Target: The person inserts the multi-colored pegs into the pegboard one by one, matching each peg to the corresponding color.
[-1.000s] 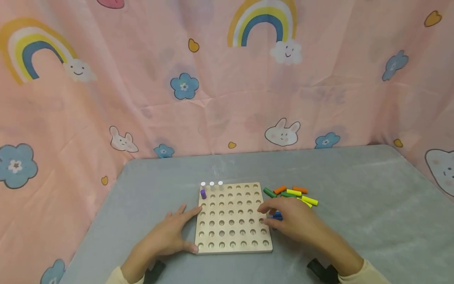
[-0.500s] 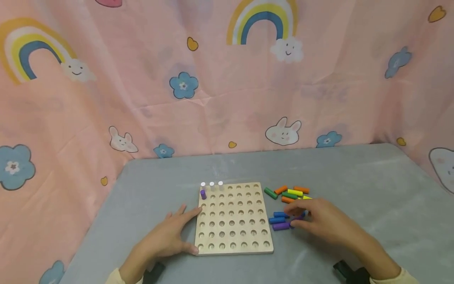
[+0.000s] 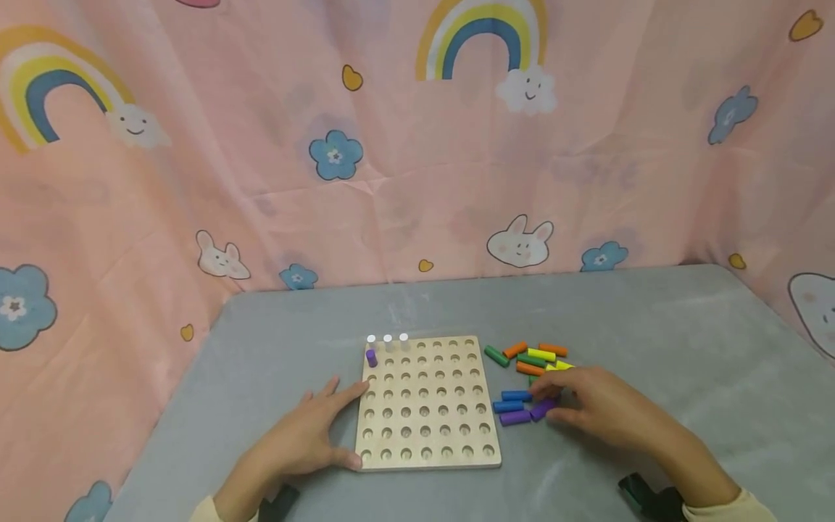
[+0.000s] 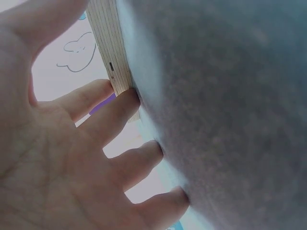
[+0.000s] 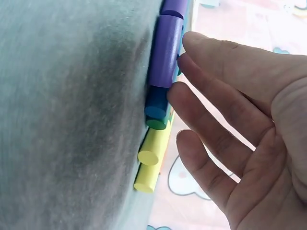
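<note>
The left hand [image 3: 303,431] and the right hand [image 3: 609,406] were well apart, with the wooden board [image 3: 415,420] between them. The left hand was spread, its forefinger and thumb touching the board's side. Three white pegs [image 3: 388,342] and one purple peg [image 3: 372,358] stood in holes beyond the left forefinger. The right hand's thumb and fingers were apart beside the loose purple pegs [image 3: 515,418]; contact could not be determined. Two blue pegs [image 3: 509,407] lay between the right fingertips and the board. Orange pegs [image 3: 553,349], green pegs [image 3: 497,356] and yellow pegs [image 3: 541,355] lay beyond the right hand.
</note>
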Motion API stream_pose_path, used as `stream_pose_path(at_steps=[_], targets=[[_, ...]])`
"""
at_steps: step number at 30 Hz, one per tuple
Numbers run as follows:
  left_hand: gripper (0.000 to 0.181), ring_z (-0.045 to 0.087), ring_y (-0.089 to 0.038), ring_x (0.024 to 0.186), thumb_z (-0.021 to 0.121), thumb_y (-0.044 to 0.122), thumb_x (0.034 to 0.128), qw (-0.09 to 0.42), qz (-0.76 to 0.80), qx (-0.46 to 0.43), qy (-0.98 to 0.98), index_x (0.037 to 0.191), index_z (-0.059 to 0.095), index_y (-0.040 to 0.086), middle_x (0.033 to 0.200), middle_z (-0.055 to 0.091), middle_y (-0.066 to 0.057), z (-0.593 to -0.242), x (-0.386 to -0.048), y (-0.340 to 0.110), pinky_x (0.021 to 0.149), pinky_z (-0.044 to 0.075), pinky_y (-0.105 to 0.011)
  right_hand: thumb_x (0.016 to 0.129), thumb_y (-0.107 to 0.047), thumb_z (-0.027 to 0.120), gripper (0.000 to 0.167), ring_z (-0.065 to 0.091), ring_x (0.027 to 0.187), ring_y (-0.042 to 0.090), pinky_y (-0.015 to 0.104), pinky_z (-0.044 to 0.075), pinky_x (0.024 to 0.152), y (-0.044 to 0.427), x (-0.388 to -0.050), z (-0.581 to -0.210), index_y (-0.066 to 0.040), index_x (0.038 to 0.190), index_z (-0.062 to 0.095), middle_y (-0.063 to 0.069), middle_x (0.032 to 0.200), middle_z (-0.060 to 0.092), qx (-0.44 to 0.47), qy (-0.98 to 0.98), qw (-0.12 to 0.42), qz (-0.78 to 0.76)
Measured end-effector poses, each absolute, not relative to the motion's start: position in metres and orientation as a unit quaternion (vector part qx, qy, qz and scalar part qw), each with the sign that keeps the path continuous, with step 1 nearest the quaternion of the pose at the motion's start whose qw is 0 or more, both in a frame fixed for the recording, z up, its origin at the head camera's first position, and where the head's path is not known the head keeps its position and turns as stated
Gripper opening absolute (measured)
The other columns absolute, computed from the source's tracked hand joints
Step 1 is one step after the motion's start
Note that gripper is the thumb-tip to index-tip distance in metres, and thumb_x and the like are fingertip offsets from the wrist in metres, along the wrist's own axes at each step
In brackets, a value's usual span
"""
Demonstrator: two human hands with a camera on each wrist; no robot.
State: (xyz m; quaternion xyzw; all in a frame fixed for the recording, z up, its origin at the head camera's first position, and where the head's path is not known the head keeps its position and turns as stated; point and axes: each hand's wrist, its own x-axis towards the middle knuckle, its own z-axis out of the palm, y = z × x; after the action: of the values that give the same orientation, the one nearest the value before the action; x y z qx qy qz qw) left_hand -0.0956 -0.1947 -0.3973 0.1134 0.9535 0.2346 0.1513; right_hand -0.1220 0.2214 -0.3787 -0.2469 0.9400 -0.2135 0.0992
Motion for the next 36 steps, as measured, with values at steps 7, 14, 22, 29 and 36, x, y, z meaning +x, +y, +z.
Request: stream_pose_path(at_steps=[7,14,22,29,36], targets=[[0.107,0.025,-0.042,0.151,0.092,0.046,0.0570,0.151,0.234,0.118,0.953,0.151,0.044,0.028,0.157,0.039,-0.021,-0.3975,-0.0955,-0.1958,0.119,0.016,-0.068,0.081,-0.027,0.082,0.026,0.061,0.091,0.003,0.037,0.055,0.083,0.2192,-0.1218,-0.3825,-0.034,0.103,0.071,-0.022,0.099,0.067,-0.266,0.941,0.090,-0.187],[0.107,0.025,-0.043,0.151,0.091,0.047,0.0574,0.155,0.233,0.119,0.953,0.151,0.043,0.029,0.158,0.036,-0.023,-0.3987,-0.0954,-0.1959,0.118,0.017,-0.069,0.080,-0.024,0.083,0.026,0.053,0.087,0.000,0.030,0.052,0.077,0.2147,-0.1205,-0.3866,-0.038,0.097,0.069,-0.025,0.091,0.061,-0.265,0.941,0.106,-0.185],[0.106,0.025,-0.042,0.151,0.092,0.045,0.0583,0.152,0.229,0.117,0.954,0.151,0.043,0.029,0.158,0.037,-0.022,-0.3976,-0.0963,-0.1961,0.118,0.019,-0.069,0.080,-0.025,0.083,0.026,0.055,0.088,-0.002,0.030,0.053,0.079,0.2125,-0.1210,-0.3865,-0.032,0.101,0.069,-0.021,0.098,0.063,-0.260,0.940,0.115,-0.188],[0.106,0.025,-0.043,0.151,0.091,0.046,0.0588,0.155,0.238,0.125,0.951,0.151,0.042,0.029,0.158,0.037,-0.021,-0.3983,-0.0946,-0.1970,0.117,0.019,-0.070,0.085,-0.030,0.078,0.027,0.055,0.093,-0.002,0.031,0.054,0.082,0.2157,-0.1186,-0.3864,-0.036,0.109,0.067,-0.022,0.104,0.063,-0.267,0.938,0.103,-0.196],[0.106,0.023,-0.043,0.151,0.090,0.045,0.0595,0.146,0.245,0.139,0.948,0.152,0.042,0.025,0.158,0.040,-0.016,-0.3978,-0.0950,-0.1983,0.118,0.016,-0.070,0.086,-0.024,0.077,0.028,0.053,0.086,-0.004,0.023,0.052,0.075,0.2173,-0.1197,-0.3854,-0.031,0.111,0.066,-0.022,0.096,0.060,-0.275,0.930,0.085,-0.229]])
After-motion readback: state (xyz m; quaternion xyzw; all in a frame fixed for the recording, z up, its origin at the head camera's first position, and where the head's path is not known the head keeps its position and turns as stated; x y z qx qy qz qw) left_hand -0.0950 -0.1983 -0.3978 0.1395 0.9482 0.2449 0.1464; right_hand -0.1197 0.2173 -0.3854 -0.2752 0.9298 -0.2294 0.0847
